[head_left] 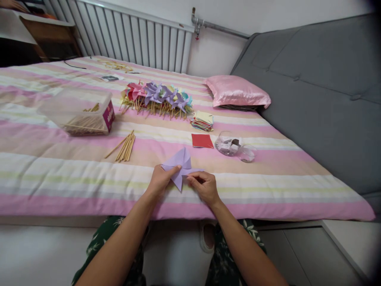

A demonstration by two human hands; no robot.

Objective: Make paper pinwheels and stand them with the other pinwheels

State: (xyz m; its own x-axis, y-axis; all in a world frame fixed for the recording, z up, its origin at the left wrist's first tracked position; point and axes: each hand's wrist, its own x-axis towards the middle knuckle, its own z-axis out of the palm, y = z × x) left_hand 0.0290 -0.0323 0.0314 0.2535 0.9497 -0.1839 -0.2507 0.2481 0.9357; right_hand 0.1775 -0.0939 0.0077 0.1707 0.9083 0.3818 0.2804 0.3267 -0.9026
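Observation:
A lilac paper pinwheel shape (181, 166) lies near the front edge of the striped bed (59, 174), partly folded. My left hand (160, 179) pinches its left side, thumb on top. My right hand (204, 186) pinches the right flap between thumb and fingers. Both hands rest on the bedspread.
A bundle of wooden sticks (125, 147) lies to the left. Behind it stands a clear plastic box (77, 112) with more sticks. A row of finished pinwheels (157, 99), a paper stack (203, 120), a red square (202, 140), a small clear jar (228, 145) and a pink pillow (236, 92) lie farther back.

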